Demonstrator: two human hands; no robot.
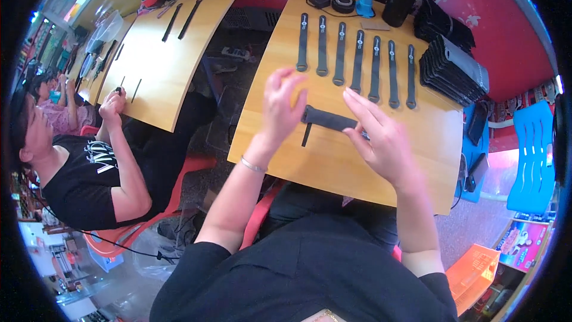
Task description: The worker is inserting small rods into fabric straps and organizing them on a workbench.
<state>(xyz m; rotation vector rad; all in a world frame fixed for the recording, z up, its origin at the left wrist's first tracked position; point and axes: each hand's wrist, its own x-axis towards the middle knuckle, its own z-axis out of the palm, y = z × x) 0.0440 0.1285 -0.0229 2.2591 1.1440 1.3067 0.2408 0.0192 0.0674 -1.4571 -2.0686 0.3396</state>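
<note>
Here, on the wooden bench (333, 161), a stack of flat dark packages (453, 71) sits at the right edge; seven black straps (357, 59) lie in a row. The left hand (283, 107) and right hand (378, 134), fingers loosely spread, pinch a dark grey pouch (328, 120) between them near the bench's middle.

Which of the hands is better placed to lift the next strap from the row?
Probably the right hand: it lies just below the row of straps, nearer its right end. The left hand grips the dark pouch.
</note>
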